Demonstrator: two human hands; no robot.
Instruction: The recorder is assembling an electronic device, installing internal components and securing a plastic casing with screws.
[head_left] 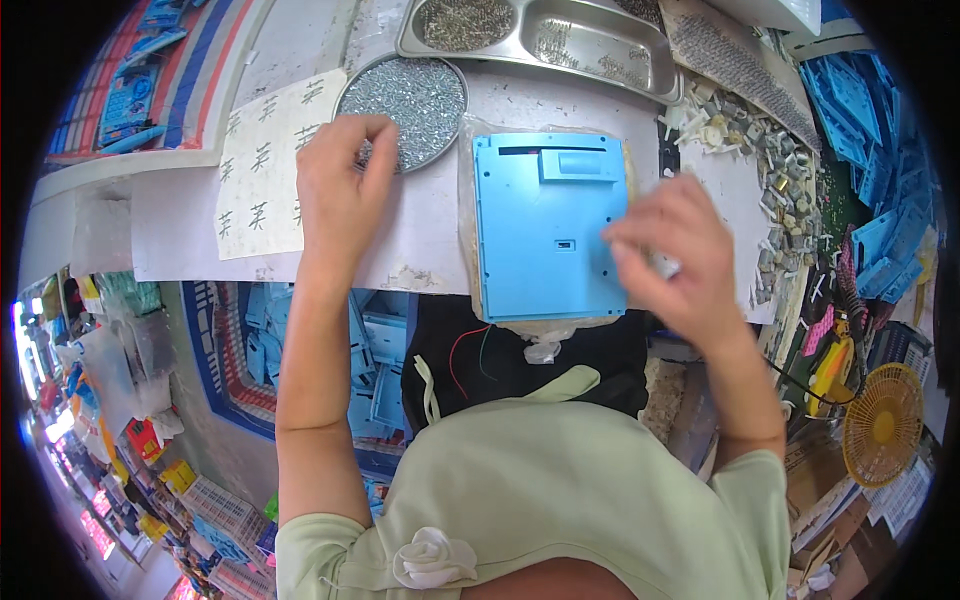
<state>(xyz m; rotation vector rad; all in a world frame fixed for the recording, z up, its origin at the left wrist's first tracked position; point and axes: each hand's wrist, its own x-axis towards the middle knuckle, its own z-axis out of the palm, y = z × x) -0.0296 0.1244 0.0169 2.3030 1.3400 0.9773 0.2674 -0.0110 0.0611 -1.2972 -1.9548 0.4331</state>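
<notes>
A light blue plastic panel lies in front of me on a pad wrapped in clear plastic. It has a raised block near its far edge and a small slot in the middle. My left hand rests at the near left rim of a round metal dish of small screws, fingers curled in; whatever is in them is hidden. Over the panel's right edge, my right hand is bent and smeared by motion. A small pale patch shows by its palm, too blurred to name.
Beyond the dish stands a steel tray with screws in compartments. Handwritten paper lies at left. Small metal parts are heaped at right, near stacked blue parts and a yellow fan. Below the table sits a crate of blue parts.
</notes>
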